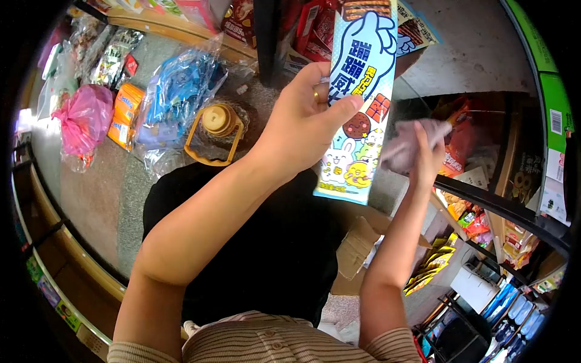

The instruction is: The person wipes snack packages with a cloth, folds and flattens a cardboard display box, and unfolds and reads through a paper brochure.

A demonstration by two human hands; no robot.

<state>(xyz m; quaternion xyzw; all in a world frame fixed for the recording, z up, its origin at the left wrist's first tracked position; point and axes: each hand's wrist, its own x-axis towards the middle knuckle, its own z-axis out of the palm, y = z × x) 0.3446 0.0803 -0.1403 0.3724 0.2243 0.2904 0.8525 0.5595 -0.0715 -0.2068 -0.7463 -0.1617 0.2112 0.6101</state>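
Note:
My left hand (302,118) grips a long wafer snack packet (363,66) by its left edge, thumb across the front. The packet is light blue and white, with a cartoon hand, a bunny and a chick printed on it, and it is held up before me. To its right, my right hand (426,151) has its fingers round a greyish-pink cloth (408,145), blurred by motion. The cloth lies partly behind the packet, at the front of a shelf. Another wafer packet (417,33) rests behind the held one.
On the floor at left lie a pink plastic bag (88,115), an orange packet (126,115), blue goods in clear plastic (175,91) and a bottle with a tan handle (218,124). An open cardboard box (357,248) stands by my legs. Yellow packets (433,266) hang lower right.

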